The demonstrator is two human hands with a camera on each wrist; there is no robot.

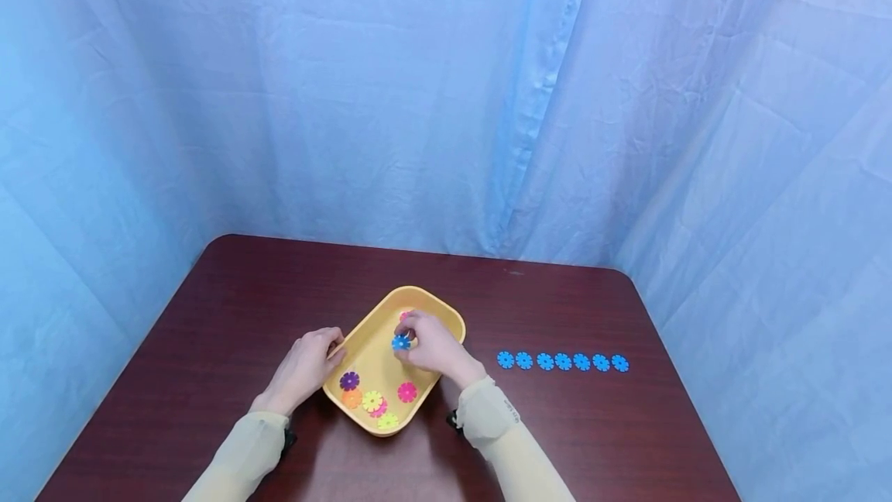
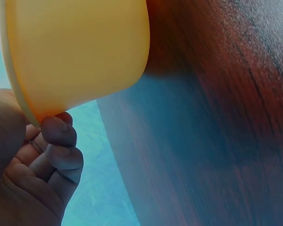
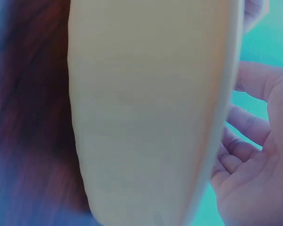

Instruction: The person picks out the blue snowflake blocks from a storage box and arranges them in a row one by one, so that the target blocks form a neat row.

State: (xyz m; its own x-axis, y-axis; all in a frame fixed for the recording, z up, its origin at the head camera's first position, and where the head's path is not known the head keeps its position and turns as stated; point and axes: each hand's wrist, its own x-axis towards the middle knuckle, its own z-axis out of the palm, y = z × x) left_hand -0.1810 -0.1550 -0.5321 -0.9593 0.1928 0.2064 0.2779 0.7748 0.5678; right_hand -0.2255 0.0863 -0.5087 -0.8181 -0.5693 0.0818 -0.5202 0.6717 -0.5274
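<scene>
A yellow plastic bin [image 1: 382, 308] stands at a slant on the table. My left hand [image 1: 304, 366] grips its left rim, and the left wrist view shows the fingers [image 2: 61, 155] curled at the edge. Over the inside of the bin, my right hand [image 1: 430, 343] pinches a blue flower-shaped disc [image 1: 400, 342] between thumb and fingers. In the right wrist view the bin wall [image 3: 146, 113] hides the fingertips. Inside the bin lie a purple disc [image 1: 350, 381], an orange disc [image 1: 351, 398], yellow discs [image 1: 372, 401] and pink discs [image 1: 407, 392].
To the right of the bin, several blue flower discs [image 1: 563, 362] lie in a row on the dark wooden table [image 1: 571, 440]. Light blue curtains [image 1: 390, 99] hang behind the table and along both sides.
</scene>
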